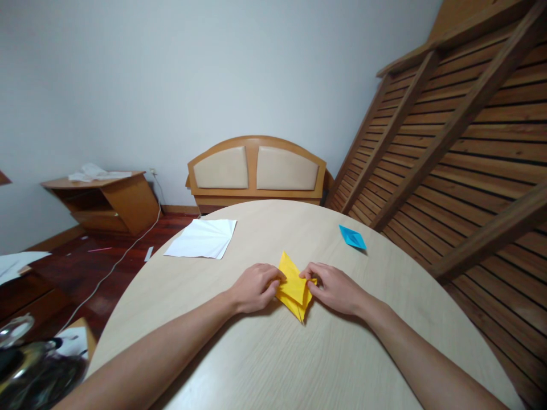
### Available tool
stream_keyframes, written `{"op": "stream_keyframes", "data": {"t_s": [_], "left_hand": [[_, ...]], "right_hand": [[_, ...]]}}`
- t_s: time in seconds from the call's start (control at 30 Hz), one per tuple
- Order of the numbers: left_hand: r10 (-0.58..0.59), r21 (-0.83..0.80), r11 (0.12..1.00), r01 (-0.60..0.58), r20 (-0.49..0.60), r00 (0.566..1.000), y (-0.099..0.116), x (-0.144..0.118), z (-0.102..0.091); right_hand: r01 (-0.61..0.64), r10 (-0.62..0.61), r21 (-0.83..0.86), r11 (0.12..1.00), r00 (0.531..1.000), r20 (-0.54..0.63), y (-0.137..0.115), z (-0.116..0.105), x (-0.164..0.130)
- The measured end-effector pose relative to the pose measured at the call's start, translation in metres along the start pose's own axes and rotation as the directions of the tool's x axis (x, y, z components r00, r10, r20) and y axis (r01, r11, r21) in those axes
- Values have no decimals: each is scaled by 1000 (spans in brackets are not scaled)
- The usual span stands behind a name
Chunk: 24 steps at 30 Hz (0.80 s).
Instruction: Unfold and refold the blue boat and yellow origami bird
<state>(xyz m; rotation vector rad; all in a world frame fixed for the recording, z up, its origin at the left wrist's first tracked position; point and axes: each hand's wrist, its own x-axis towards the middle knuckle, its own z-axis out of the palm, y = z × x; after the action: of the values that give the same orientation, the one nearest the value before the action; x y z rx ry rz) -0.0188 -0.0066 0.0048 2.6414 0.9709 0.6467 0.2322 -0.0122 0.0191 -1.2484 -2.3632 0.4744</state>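
Observation:
A folded yellow paper (293,285), diamond-shaped with pointed ends, lies on the round pale wooden table (273,353). My left hand (254,288) pinches its left edge and my right hand (334,288) pinches its right edge, both pressing it flat against the tabletop. Fingers cover the paper's side corners.
A stack of white paper sheets (202,238) lies at the table's far left. A small folded blue paper (352,237) sits at the far right. A wooden slatted frame (461,154) leans on the right, a headboard (256,169) behind, and a cable (115,265) on the floor.

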Motion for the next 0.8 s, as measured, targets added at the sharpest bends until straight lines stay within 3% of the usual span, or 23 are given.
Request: {"op": "stream_keyframes", "data": {"t_s": [0.3, 0.5, 0.63, 0.8], "left_hand": [[-6, 2, 1000, 7, -40, 999, 6, 0, -2], [-207, 26, 978, 209, -74, 976, 6, 3, 4], [-287, -19, 958, 287, -142, 947, 6, 4, 8], [-362, -156, 931, 331, -247, 899, 2, 6, 16]], "right_hand": [[-45, 45, 7, 999, 999, 9, -1, 0, 1], [-47, 47, -3, 999, 999, -2, -6, 2, 1], [-32, 32, -36, 999, 999, -14, -10, 8, 2], [-134, 128, -88, 987, 990, -65, -12, 15, 6]]}}
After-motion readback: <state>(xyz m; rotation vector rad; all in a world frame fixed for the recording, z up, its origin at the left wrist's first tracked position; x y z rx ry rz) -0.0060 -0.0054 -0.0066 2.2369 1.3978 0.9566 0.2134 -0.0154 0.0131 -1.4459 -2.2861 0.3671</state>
